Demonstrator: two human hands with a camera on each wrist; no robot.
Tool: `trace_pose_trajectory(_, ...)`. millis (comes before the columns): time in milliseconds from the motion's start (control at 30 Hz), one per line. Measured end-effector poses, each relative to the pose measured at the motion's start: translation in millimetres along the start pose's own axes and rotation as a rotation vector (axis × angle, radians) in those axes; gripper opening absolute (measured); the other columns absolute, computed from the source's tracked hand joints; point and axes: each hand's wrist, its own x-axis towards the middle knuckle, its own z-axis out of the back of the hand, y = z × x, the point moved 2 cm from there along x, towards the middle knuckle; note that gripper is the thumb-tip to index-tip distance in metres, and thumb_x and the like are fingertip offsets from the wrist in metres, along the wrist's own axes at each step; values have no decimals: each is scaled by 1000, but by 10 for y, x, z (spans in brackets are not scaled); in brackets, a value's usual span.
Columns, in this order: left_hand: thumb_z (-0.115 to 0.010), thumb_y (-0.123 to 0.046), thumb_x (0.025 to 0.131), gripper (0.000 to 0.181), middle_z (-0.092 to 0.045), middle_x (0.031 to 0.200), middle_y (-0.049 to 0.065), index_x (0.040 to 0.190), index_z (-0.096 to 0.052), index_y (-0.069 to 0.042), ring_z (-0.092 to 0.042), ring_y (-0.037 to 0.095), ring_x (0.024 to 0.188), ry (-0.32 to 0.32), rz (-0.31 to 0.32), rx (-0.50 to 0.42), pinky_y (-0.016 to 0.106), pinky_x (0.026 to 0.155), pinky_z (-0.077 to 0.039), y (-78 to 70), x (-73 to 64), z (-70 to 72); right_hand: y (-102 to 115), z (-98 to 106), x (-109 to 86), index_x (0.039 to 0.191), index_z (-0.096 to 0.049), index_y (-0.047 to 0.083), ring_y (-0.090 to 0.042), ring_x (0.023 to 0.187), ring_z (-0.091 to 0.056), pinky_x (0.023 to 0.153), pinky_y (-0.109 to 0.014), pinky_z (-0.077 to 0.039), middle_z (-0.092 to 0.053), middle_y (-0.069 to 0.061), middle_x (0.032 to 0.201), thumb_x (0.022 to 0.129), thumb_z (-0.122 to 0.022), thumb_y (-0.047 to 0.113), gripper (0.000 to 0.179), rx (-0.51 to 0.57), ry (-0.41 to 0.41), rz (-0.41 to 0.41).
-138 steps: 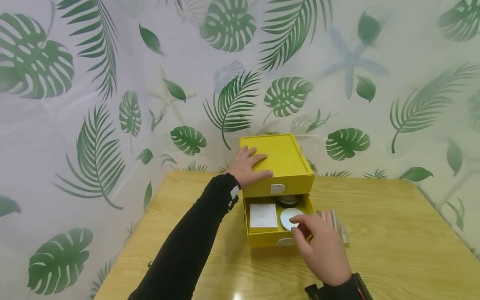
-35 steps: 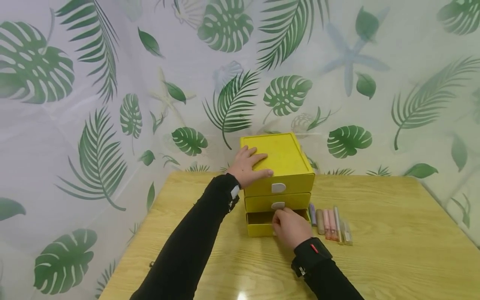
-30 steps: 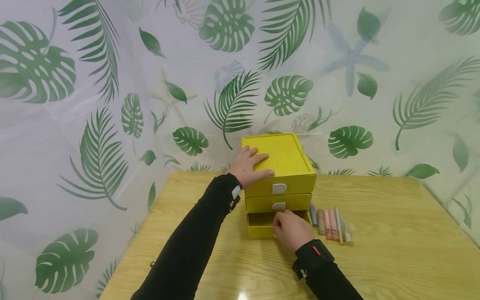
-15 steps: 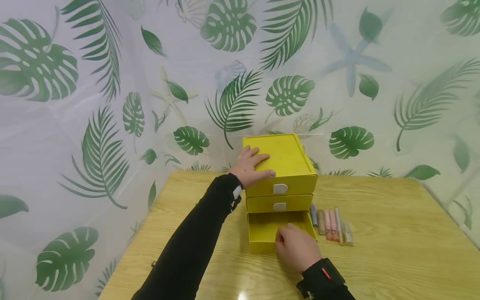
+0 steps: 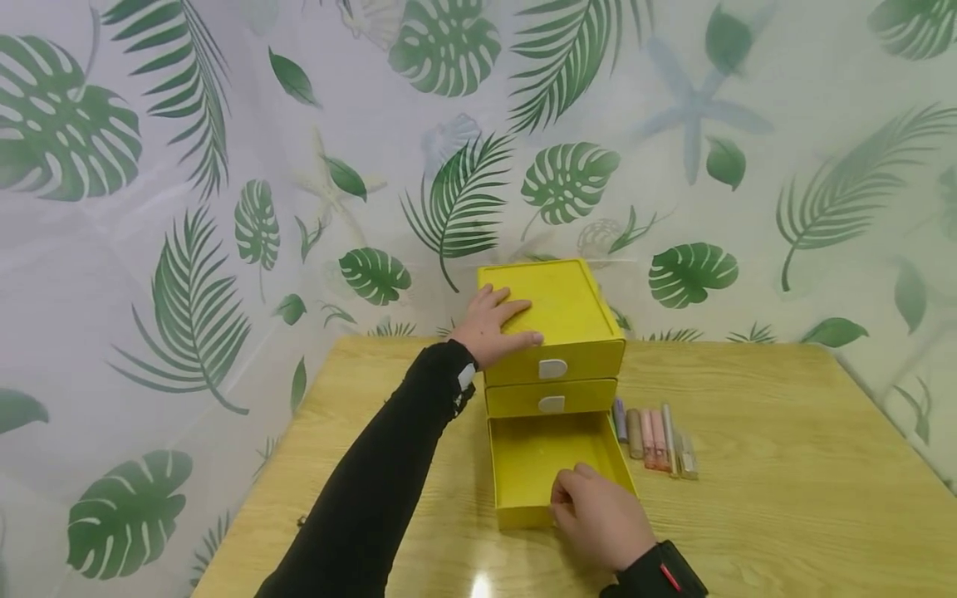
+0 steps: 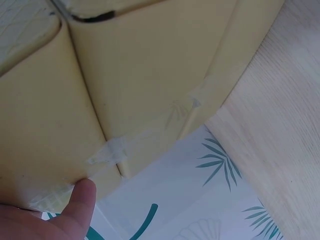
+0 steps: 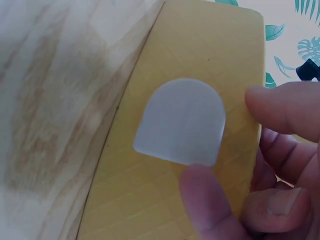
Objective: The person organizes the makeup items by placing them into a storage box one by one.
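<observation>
A yellow drawer box [image 5: 561, 299] with three stacked drawers stands on the wooden table. My left hand [image 5: 493, 328] lies on its top left edge with fingers spread; in the left wrist view a finger [image 6: 82, 200] touches the box's surface. The bottom drawer [image 5: 516, 515] is pulled out, and its visible inside holds nothing. With curled fingers, my right hand [image 5: 601, 515] grips the drawer's front at its right half. In the right wrist view one fingertip touches the white tab handle [image 7: 182, 122], while other fingers curl at the front's edge. The upper two drawers are closed.
Right of the box lie several slim tubes and pens: a purple one [image 5: 620, 421], a brown one [image 5: 635, 433], pink ones [image 5: 649, 436] and a small clear item [image 5: 686, 457]. Leaf-patterned sheeting [image 5: 449, 208] hangs behind the table [image 5: 770, 465].
Earlier the middle drawer stood open, holding a white square item and a round disc; now it is closed. The bottom drawer has slid out towards me with my right hand. My left hand stays put.
</observation>
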Motion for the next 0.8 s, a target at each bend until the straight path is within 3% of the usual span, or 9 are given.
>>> trace_pose_trajectory(167,-54,-60,87,69,-20,155,9,144,-41,-24,0,26,139,9,12,-4,54,112,-18,44,-23,-50,-6,-23,-29,72,-55,29,-5,58,-40,54,-26,-40,-43,11,69,82,-68,17,20,25,6,1)
trace_pose_trajectory(300,-54,-59,88,67,-20,154,9,144,-41,-24,-1,26,139,2,12,-9,54,112,-18,47,-28,-53,-31,-25,-72,82,-61,25,-4,65,-45,60,-29,-46,-47,12,76,83,-70,20,10,87,20,23)
trace_pose_trajectory(367,-54,-59,88,67,-20,154,9,144,-41,-24,-1,26,139,5,9,-8,54,112,-18,44,-31,-53,-66,-18,-110,93,-64,24,-3,70,-48,64,-30,-49,-51,11,83,87,-69,24,8,156,58,44)
trace_pose_trajectory(500,-53,-60,88,68,-20,155,9,144,-40,-24,0,26,139,11,7,-5,53,112,-18,32,-31,-43,-198,93,-192,115,-61,25,-4,75,-54,64,-30,-50,-58,5,101,94,-61,35,24,356,129,50)
trace_pose_trajectory(633,-54,-60,87,68,-20,154,8,144,-41,-24,-1,26,139,0,13,0,54,112,-19,19,-12,-16,-450,344,-220,120,-58,25,-8,70,-55,58,-29,-48,-59,1,108,97,-57,32,24,405,-2,1)
trace_pose_trajectory(700,-54,-60,87,68,-20,154,8,144,-41,-25,-1,25,139,0,12,-1,54,112,-18,18,-3,-9,-621,478,-228,121,-58,22,-10,73,-54,60,-32,-49,-58,-4,110,98,-56,28,24,341,-84,-49)
trace_pose_trajectory(800,-54,-61,87,68,-21,154,8,144,-41,-25,-1,25,139,-5,12,-3,55,112,-18,24,1,7,-930,627,-207,126,-56,14,-19,84,-56,65,-38,-50,-53,-12,119,98,-55,19,29,219,-108,-114)
